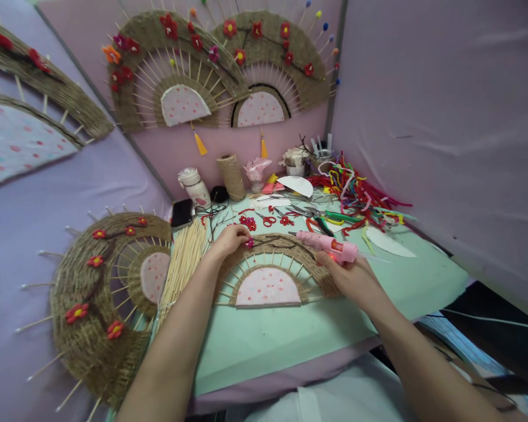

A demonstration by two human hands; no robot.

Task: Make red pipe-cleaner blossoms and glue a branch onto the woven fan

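A half-round twine fan (307,251) with thin sticks and a pink dotted centre (268,287) lies on the green tabletop. Over its upper left edge, my left hand (232,239) pinches a small magenta flower (249,241). My right hand (349,272) is wrapped round a pink glue gun (328,243), whose nozzle points left above the fan's upper right part. A dark twig runs along the twine band between my hands. Behind my left hand lie more red and magenta flowers (247,222).
Sticks (182,258) and a phone (182,213) lie left. Behind are a bottle (195,187), a twine spool (231,177), red scissors (269,221), green-handled pliers (341,217) and pipe cleaners (356,193). A finished flowered fan (81,281) stands left; others hang on the walls.
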